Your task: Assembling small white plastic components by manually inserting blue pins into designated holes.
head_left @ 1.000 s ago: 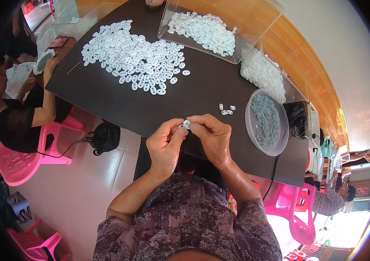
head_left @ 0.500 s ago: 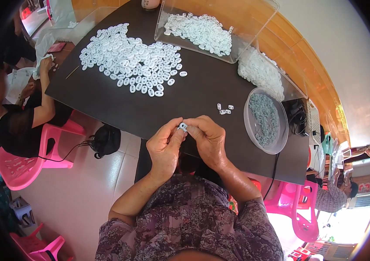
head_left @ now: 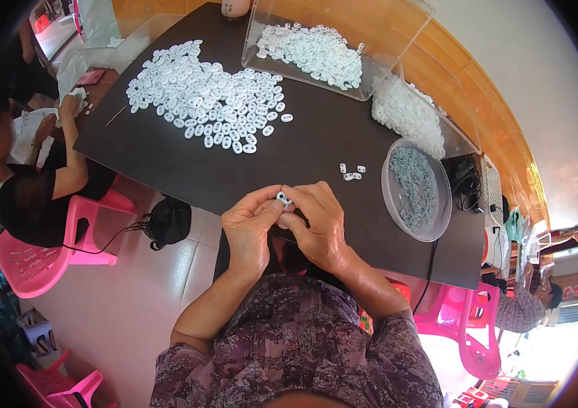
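Note:
Between my fingertips, over the near edge of the dark table, is a small white plastic piece with two dark holes (head_left: 285, 199). My left hand (head_left: 251, 221) pinches it from the left, thumb on its face. The fingers of my right hand (head_left: 316, 221) are closed on its other side, partly covering it. Several small white two-holed pieces (head_left: 351, 173) lie together on the table beyond my right hand. A large pile of white oval two-holed pieces (head_left: 214, 95) spreads over the far left of the table.
A round clear tub (head_left: 387, 204) of grey-green small parts stands at right. Behind it are a clear bin (head_left: 316, 83) of white pieces and a heap of white pieces (head_left: 408, 115). A black cable (head_left: 432, 262) hangs over the table edge. Another person (head_left: 37, 180) works at left.
Both hands have shifted slightly left, and my right fingers have come in closer around the white piece. The piece has turned a little, its two holes now facing up.

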Tool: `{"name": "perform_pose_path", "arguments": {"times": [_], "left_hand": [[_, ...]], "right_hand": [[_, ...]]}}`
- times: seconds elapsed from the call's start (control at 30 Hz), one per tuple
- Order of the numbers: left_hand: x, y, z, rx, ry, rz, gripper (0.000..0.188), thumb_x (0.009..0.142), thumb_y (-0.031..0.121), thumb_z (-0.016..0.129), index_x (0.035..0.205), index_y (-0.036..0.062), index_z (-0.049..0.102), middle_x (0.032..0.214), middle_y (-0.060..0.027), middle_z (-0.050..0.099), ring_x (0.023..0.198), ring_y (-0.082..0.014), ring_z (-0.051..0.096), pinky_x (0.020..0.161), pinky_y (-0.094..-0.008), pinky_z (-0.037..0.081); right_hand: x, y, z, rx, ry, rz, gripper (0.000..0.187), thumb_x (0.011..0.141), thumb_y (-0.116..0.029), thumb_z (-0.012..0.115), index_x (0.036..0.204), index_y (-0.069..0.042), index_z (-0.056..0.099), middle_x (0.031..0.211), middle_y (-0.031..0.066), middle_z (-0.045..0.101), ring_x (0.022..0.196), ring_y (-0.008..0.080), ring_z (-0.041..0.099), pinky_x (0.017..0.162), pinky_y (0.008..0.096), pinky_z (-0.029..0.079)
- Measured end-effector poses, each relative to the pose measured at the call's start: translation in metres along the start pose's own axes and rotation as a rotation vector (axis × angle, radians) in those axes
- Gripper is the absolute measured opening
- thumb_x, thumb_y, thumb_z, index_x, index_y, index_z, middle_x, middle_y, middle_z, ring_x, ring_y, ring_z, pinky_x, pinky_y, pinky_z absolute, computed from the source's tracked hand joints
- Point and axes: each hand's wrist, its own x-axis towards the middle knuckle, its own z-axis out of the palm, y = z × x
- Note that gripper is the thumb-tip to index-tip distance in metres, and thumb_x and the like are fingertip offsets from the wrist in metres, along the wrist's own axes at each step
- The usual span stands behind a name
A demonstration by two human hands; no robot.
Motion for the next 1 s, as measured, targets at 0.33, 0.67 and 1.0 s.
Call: {"name": "perform_pose_path", "arguments": {"times": [0.33, 0.67, 1.0], "left_hand": [[-0.001, -0.005, -0.01, 0.073, -0.111, 0.077, 0.019, 0.09, 0.003, 0.057, 0.106, -0.0069, 0.062, 0.086, -0.005, 0.064, 0.07, -0.0075, 0.055, 0.065, -0.0196, 0.046], [0.0, -0.002, -0.019, 0.084, -0.184, 0.1, 0.018, 0.09, 0.006, 0.059, 0.105, -0.0055, 0.062, 0.087, -0.0045, 0.062, 0.071, -0.0058, 0.052, 0.063, -0.0192, 0.043], [-0.005, -0.002, -0.017, 0.07, -0.148, 0.123, 0.018, 0.091, 0.004, 0.057, 0.106, -0.0052, 0.062, 0.088, -0.0037, 0.062, 0.071, -0.0059, 0.051, 0.062, -0.019, 0.042]], "right_hand": [[-0.001, 0.004, 0.001, -0.036, 0.079, -0.085, 0.034, 0.065, 0.005, 0.069, 0.098, 0.002, 0.064, 0.088, 0.0119, 0.062, 0.071, 0.025, 0.056, 0.06, 0.0328, 0.047], [-0.004, 0.001, 0.003, 0.032, 0.078, -0.062, 0.034, 0.064, 0.002, 0.071, 0.097, 0.003, 0.063, 0.088, 0.0125, 0.062, 0.072, 0.0265, 0.055, 0.062, 0.0334, 0.048], [-0.005, -0.003, 0.005, 0.011, 0.116, -0.074, 0.036, 0.063, 0.002, 0.071, 0.097, 0.004, 0.062, 0.088, 0.0135, 0.062, 0.071, 0.0266, 0.056, 0.061, 0.0339, 0.048]]}}
